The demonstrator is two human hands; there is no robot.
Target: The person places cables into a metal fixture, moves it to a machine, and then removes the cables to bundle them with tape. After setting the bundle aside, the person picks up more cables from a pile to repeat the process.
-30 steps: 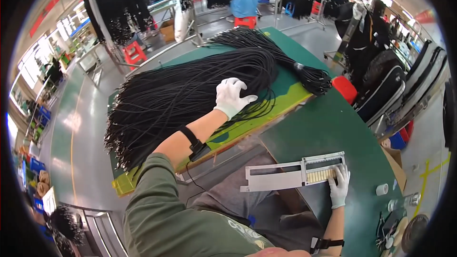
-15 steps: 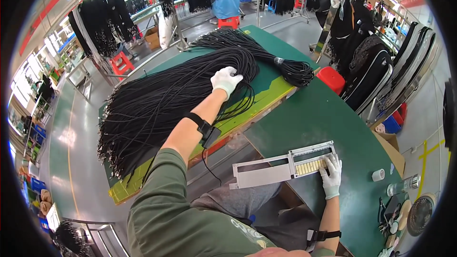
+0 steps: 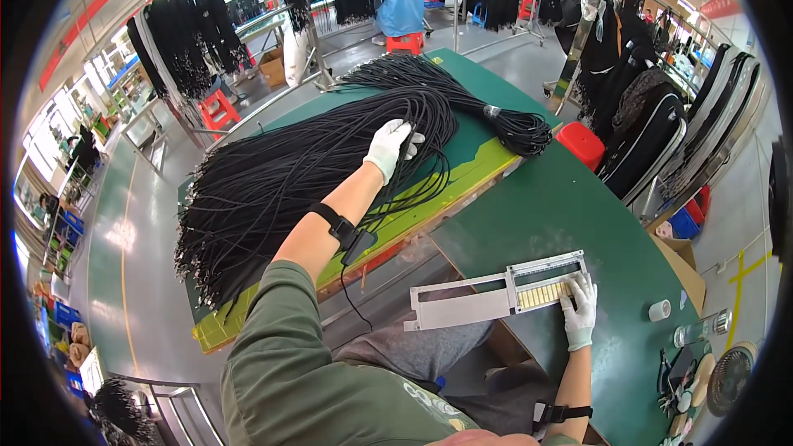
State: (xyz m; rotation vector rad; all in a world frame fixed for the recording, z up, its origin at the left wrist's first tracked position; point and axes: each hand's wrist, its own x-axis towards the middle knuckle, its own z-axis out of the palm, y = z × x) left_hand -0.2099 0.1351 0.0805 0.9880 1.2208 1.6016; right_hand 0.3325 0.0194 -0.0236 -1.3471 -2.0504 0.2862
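My left hand (image 3: pixel 391 149), in a white glove, reaches into the curved end of a large heap of black cords (image 3: pixel 314 157) with metal-tipped ends at the far left. Its fingers close around some of the cords; how many is hidden. Beside me, the gloved right hand (image 3: pixel 581 314) grips the right end of a long hinged white frame (image 3: pixel 462 307), which lies partly over the green table's edge. Within the frame's right half sits a row of pale yellow strips (image 3: pixel 542 295), and the fingers rest next to them.
A tied bundle of black cords (image 3: pixel 520 128) lies beyond the heap. On the green table (image 3: pixel 529 215), a white roll (image 3: pixel 659 310), a glass jar (image 3: pixel 702 326) and a small fan (image 3: pixel 732 380) stand at the right. A red stool (image 3: pixel 580 145) stands past the table; a person in blue (image 3: pixel 401 0) sits farther off.
My left hand has turned slightly and its fingers have closed on cords of the heap. The right hand stays at the frame. The whole view has shifted a little.
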